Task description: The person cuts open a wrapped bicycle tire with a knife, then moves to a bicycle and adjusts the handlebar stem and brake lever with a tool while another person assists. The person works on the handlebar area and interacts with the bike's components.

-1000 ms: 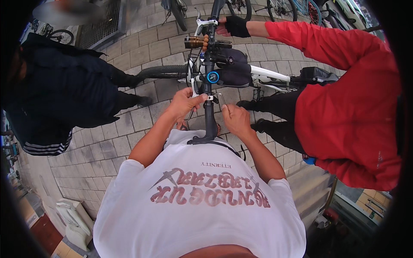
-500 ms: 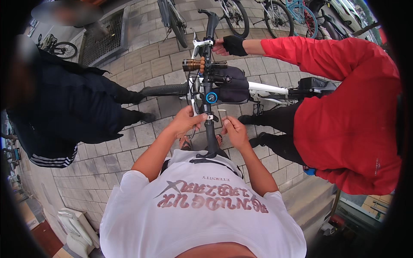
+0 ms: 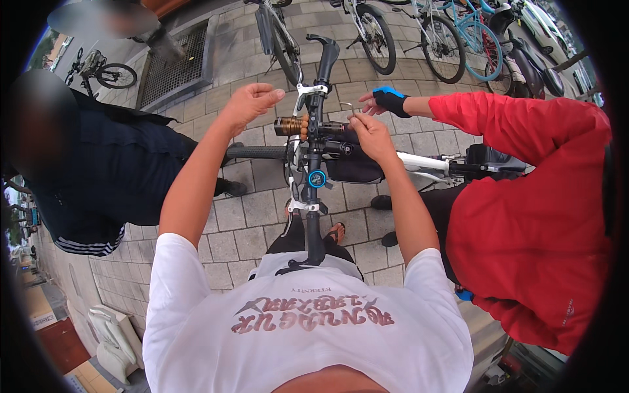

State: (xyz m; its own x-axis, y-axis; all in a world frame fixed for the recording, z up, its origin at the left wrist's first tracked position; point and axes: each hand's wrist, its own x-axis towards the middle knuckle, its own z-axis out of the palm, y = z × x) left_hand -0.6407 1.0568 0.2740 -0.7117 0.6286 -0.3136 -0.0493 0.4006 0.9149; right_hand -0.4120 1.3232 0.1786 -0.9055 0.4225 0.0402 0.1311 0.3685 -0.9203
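A bicycle stands crosswise before me, its black handlebar running from near my waist to the far side. My left hand is held out beyond the left of the bar, holding nothing, fingers stretched towards the far brake lever clamp but apart from it. Pinched in my right hand is a small L-shaped hex key, its bent end pointing left. A bronze flashlight, a blue-ringed round bell and the near brake clamp sit along the bar.
A person in a red jacket stands at the right, one gloved hand just beyond my right hand. Another person in dark clothes stands at the left, by the front wheel. Parked bicycles line the paving at the back.
Both my hands have moved from the near brake clamp to the far part of the handlebar, the right one carrying the hex key. The red-jacketed person's hand has drawn back from the bar.
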